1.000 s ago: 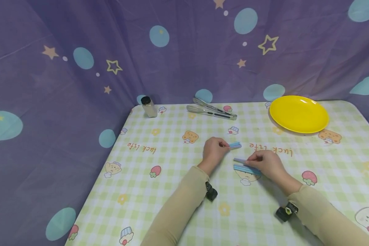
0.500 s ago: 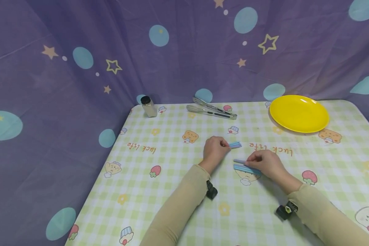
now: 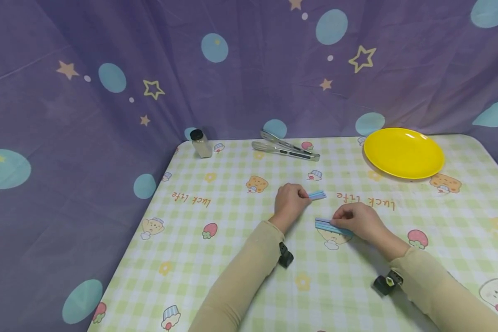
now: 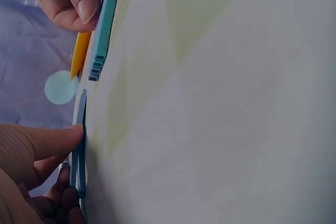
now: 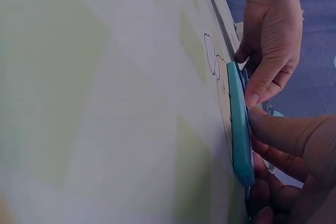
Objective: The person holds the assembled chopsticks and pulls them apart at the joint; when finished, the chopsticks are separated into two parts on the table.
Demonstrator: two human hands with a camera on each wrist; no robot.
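Note:
Slim plastic strips in blue and purple lie in two small groups near the middle of the table. My left hand [image 3: 289,202] pinches the left end of the farther group [image 3: 318,195], whose right ends stick out past the fingertips. In the left wrist view, that hand's thumb presses on a blue strip [image 4: 81,129]. My right hand [image 3: 362,222] pinches a purple strip [image 3: 323,221] along the far side of the nearer blue strips [image 3: 332,229]. The right wrist view shows a teal strip [image 5: 239,124] on edge beside the thumb; the fingers partly hide the strips behind it.
A yellow plate [image 3: 404,153] stands at the back right. Metal tongs [image 3: 288,150] lie at the back middle, and a black-capped jar [image 3: 202,145] is at the back left. A purple curtain [image 3: 257,69] hangs behind the checked tablecloth [image 3: 240,267].
The purple strip in my right hand has moved toward me, closing the gap to the nearer blue strips. My left hand stays in place at the farther group.

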